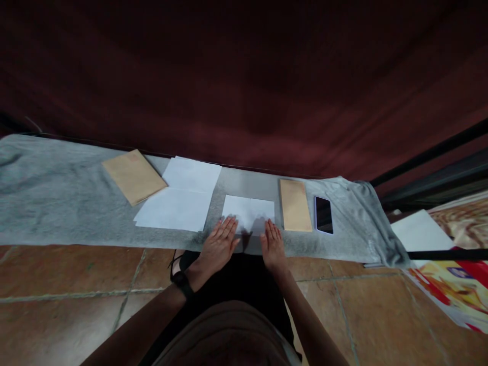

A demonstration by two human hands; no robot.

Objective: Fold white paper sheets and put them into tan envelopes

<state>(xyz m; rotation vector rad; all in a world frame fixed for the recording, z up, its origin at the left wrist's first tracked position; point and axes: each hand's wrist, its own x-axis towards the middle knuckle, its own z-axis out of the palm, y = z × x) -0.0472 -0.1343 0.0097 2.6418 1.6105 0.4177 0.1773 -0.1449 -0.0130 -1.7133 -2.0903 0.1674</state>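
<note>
A white sheet of paper [249, 208], smaller than the sheets beside it, lies flat on the grey cloth right in front of me. My left hand [219, 244] rests flat on its near left corner, fingers stretched out. On the near right corner lies my right hand [272, 244], its fingers also straight and flat. To the left is a stack of larger white sheets [179, 203] with a crease across it. A brown envelope [295, 203] lies just right of the small sheet.
More brown envelopes [133, 175] overlap the white stack at the left. A phone [324, 215] lies right of the single envelope. The grey cloth [68, 198] covers a narrow table against a dark red curtain [244, 101]. A colourful box [453, 290] is low at the right.
</note>
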